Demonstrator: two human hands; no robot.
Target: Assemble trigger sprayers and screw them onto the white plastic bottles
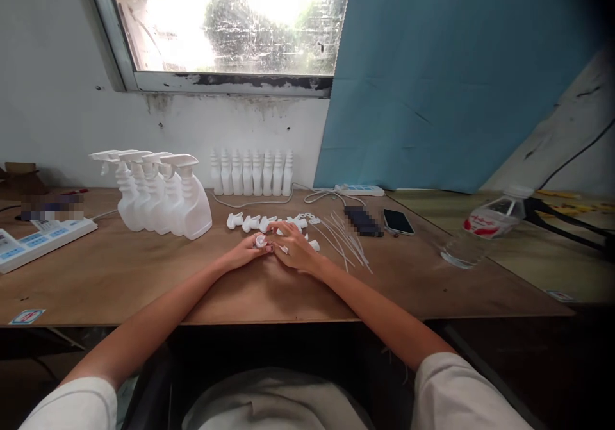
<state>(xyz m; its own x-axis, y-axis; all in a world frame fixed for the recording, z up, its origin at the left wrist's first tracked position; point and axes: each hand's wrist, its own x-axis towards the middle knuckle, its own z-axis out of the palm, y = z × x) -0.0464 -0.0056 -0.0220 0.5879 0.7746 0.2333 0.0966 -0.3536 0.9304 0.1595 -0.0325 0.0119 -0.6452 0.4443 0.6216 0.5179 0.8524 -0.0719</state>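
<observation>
A brown table (192, 289) stands against a stained white wall (240, 119) with a window above. On it, near the front edge, the left hand (244, 252) has its fingers bent closed around a small white spray head (260, 241). The right hand (295, 249) arches beside it, fingers partly spread and curled; a small white piece (284, 249) shows under them, but I cannot tell whether they grip it. Just beyond the fingers lies a row of loose spray heads (250, 223), and to their right, thin white tubes (346, 241).

Farther left of the fingers stand lined-up spray bottles (195, 206), upright, heads on; their whitish walls do not show whether any liquid is inside. Well beyond the fingertips, against the wall, smaller white bottles (252, 173) stand in a row, contents hidden. Right of the fingers, past a phone (398, 221), is a clear labelled bottle (485, 228); its fill is unclear.
</observation>
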